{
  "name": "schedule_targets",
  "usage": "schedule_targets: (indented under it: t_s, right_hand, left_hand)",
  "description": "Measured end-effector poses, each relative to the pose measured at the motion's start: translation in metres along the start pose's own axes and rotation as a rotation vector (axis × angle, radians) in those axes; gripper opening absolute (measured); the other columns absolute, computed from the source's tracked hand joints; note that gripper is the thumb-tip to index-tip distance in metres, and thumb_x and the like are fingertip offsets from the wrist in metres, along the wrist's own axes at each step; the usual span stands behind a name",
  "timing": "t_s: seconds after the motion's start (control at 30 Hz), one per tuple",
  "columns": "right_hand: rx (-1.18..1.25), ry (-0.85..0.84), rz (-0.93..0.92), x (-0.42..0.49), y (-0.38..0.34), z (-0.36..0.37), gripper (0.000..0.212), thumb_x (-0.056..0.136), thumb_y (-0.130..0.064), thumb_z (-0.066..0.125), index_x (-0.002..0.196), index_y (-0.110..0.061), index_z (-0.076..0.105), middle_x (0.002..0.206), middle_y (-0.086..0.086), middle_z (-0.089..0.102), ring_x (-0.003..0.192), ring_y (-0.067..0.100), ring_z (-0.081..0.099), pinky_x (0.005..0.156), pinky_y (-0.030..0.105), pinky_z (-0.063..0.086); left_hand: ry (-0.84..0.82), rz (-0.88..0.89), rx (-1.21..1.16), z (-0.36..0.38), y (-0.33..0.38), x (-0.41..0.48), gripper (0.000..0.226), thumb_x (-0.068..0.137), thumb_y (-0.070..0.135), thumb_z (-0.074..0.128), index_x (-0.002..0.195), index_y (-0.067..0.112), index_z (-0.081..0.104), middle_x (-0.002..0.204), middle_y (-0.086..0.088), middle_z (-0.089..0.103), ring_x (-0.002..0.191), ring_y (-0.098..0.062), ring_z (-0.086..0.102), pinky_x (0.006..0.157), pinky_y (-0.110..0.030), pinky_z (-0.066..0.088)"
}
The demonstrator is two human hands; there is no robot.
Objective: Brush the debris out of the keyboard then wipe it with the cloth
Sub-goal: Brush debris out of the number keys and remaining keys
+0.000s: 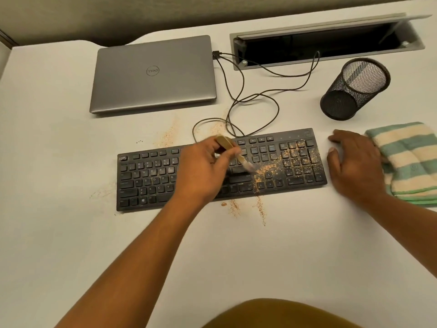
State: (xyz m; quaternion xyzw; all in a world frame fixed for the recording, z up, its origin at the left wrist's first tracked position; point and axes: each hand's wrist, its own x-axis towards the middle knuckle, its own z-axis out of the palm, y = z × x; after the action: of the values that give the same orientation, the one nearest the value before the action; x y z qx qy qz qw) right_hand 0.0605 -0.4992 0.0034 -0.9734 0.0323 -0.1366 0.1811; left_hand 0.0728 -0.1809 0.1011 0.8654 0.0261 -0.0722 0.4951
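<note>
You're brushing mid-keyboard, with the cloth (406,159) lying at the right.
Your left hand (201,171) grips the brush (234,151), bristles down on the black keyboard (146,181), just left of the tan debris (293,157) covering the right-hand keys. Your right hand (354,166) lies flat and relaxed on the table (71,233), between the keyboard and the cloth.

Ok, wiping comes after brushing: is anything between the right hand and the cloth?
Nothing visible. The right hand lies open on the table at the left edge of the cloth; the mesh pen cup stands farther back, clear of both.
</note>
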Motion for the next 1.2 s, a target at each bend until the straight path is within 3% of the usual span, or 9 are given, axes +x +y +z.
schedule_targets:
  t_s: [0.1, 0.23, 0.3, 0.47, 0.6, 0.77, 0.9, 1.07, 1.2]
  right_hand:
    - [0.000, -0.008, 0.007, 0.001, 0.000, 0.000, 0.037, 0.092, -0.030, 0.044, 0.120, -0.012, 0.058, 0.128, 0.008, 0.061, 0.120, 0.032, 0.050, 0.104, 0.043, 0.035]
    - [0.007, -0.004, 0.010, 0.000, 0.000, -0.001, 0.036, 0.091, -0.029, 0.045, 0.120, -0.012, 0.058, 0.128, 0.008, 0.061, 0.120, 0.032, 0.050, 0.104, 0.043, 0.035]
    - [0.008, -0.005, 0.011, 0.000, 0.000, -0.001, 0.036, 0.092, -0.029, 0.045, 0.120, -0.012, 0.058, 0.128, 0.008, 0.061, 0.120, 0.032, 0.050, 0.105, 0.043, 0.035]
    - [0.004, -0.013, 0.012, 0.000, 0.001, 0.000, 0.037, 0.092, -0.029, 0.044, 0.121, -0.012, 0.058, 0.129, 0.009, 0.060, 0.121, 0.033, 0.050, 0.105, 0.044, 0.034]
    - [-0.003, -0.007, 0.009, 0.000, 0.003, 0.002, 0.036, 0.092, -0.029, 0.044, 0.121, -0.012, 0.058, 0.128, 0.009, 0.060, 0.120, 0.033, 0.050, 0.105, 0.044, 0.034]
    - [0.004, -0.014, 0.011, -0.001, 0.002, 0.001, 0.037, 0.092, -0.030, 0.044, 0.121, -0.011, 0.058, 0.128, 0.009, 0.060, 0.121, 0.033, 0.050, 0.105, 0.045, 0.035]
    - [0.009, -0.017, 0.014, -0.001, 0.002, 0.000, 0.037, 0.092, -0.030, 0.043, 0.121, -0.012, 0.058, 0.129, 0.009, 0.060, 0.122, 0.032, 0.049, 0.105, 0.045, 0.035]
    - [0.003, -0.016, 0.008, 0.000, 0.003, 0.001, 0.036, 0.092, -0.029, 0.044, 0.121, -0.012, 0.057, 0.129, 0.009, 0.060, 0.121, 0.033, 0.049, 0.105, 0.046, 0.035]
    - [0.002, -0.014, 0.006, 0.000, 0.004, 0.001, 0.036, 0.092, -0.029, 0.044, 0.121, -0.012, 0.057, 0.128, 0.010, 0.060, 0.120, 0.033, 0.050, 0.105, 0.045, 0.035]
  left_hand:
    - [0.099, 0.013, -0.015, -0.019, -0.008, 0.002, 0.007, 0.089, 0.027, 0.071, 0.087, 0.034, 0.071, 0.081, 0.019, 0.071, 0.077, -0.001, 0.066, 0.075, -0.025, 0.056]
    - [-0.033, -0.093, -0.069, 0.010, -0.007, -0.010, 0.006, 0.091, 0.024, 0.068, 0.090, 0.028, 0.072, 0.082, 0.010, 0.073, 0.071, 0.001, 0.067, 0.064, -0.016, 0.055]
    - [-0.028, -0.047, -0.080, 0.023, -0.003, -0.013, 0.005, 0.092, 0.024, 0.068, 0.093, 0.027, 0.073, 0.082, 0.012, 0.072, 0.070, 0.004, 0.066, 0.062, -0.013, 0.053]
    - [0.090, 0.035, 0.028, -0.011, -0.007, -0.017, 0.008, 0.090, 0.031, 0.069, 0.088, 0.038, 0.069, 0.075, 0.016, 0.070, 0.070, -0.021, 0.065, 0.062, -0.033, 0.055]
    - [0.108, -0.027, 0.043, -0.035, -0.028, -0.029, 0.006, 0.090, 0.030, 0.070, 0.089, 0.036, 0.071, 0.079, 0.019, 0.070, 0.075, -0.001, 0.065, 0.065, -0.020, 0.051]
    - [0.150, -0.014, -0.045, -0.002, -0.029, -0.034, 0.006, 0.091, 0.020, 0.069, 0.094, 0.023, 0.073, 0.080, 0.022, 0.068, 0.075, 0.011, 0.063, 0.063, -0.004, 0.044]
    - [0.033, -0.027, -0.184, 0.017, -0.019, -0.033, 0.010, 0.091, 0.018, 0.070, 0.091, 0.028, 0.071, 0.077, 0.016, 0.070, 0.061, 0.006, 0.062, 0.057, -0.010, 0.045]
    - [0.111, 0.021, -0.116, -0.011, -0.022, -0.030, 0.013, 0.091, 0.024, 0.068, 0.088, 0.037, 0.069, 0.065, 0.019, 0.066, 0.050, -0.001, 0.049, 0.044, -0.030, 0.046]
    - [0.159, -0.024, -0.085, -0.027, -0.036, -0.034, 0.013, 0.090, 0.024, 0.069, 0.088, 0.036, 0.070, 0.075, 0.018, 0.070, 0.057, 0.000, 0.056, 0.049, -0.026, 0.045]
